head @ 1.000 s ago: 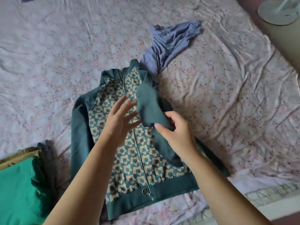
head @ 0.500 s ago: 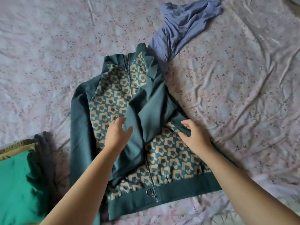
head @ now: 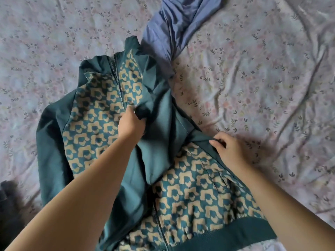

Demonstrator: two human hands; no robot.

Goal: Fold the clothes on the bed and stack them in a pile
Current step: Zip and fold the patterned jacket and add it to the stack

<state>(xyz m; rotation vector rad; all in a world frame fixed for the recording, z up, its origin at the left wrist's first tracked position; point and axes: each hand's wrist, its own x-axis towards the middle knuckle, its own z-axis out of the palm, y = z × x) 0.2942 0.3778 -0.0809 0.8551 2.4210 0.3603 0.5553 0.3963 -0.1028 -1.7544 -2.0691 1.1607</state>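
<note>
Floral bed (head: 253, 87) holds a teal patterned jacket (head: 190, 192); left hand (head: 131, 124), moved higher, grips the folded sleeve (head: 159, 142); right hand (head: 230, 151) pinches its edge.

We can read no text, label, brand, number or sign here. The jacket (head: 190, 192) carries only a repeating tan pattern, and the sheet (head: 253, 87) only a small leaf print.
</note>
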